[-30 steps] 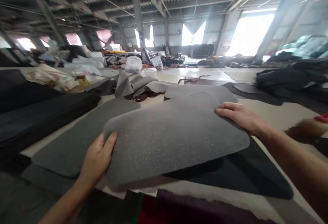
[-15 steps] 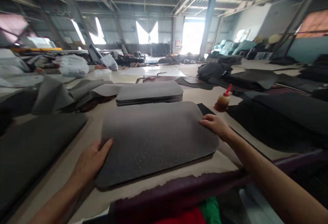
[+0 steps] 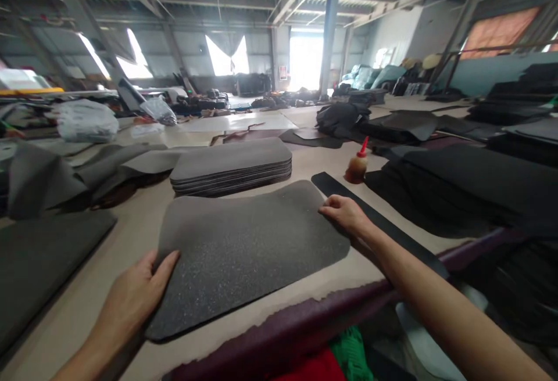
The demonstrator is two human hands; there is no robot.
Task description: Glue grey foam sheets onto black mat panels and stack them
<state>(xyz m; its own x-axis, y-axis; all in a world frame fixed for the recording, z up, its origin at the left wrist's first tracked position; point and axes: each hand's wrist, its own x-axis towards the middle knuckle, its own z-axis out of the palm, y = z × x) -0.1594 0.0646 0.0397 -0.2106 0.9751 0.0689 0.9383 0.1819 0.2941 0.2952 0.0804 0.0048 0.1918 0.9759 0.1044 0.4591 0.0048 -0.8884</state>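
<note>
Centrally, one grey sheet (image 3: 253, 253), lying between the two sets of fingers. Left hand (image 3: 131, 291): clamped at its left edge, thumb on top. Right hand (image 3: 346, 215): fingertips pinched on its right edge. Beyond the fingers: one stack (image 3: 231, 163), one bottle (image 3: 356, 168).

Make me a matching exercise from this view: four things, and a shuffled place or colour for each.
Things:
1. Left hand
2. Squeeze bottle
3. Right hand
4. Stack of grey sheets

Places or colours:
A. Just beyond the front grey sheet
B. At the front grey sheet's right edge
C. Brown below, red at the tip
D. At the front grey sheet's left edge

Right pairs: 1-D, 2-C, 3-B, 4-A
</note>
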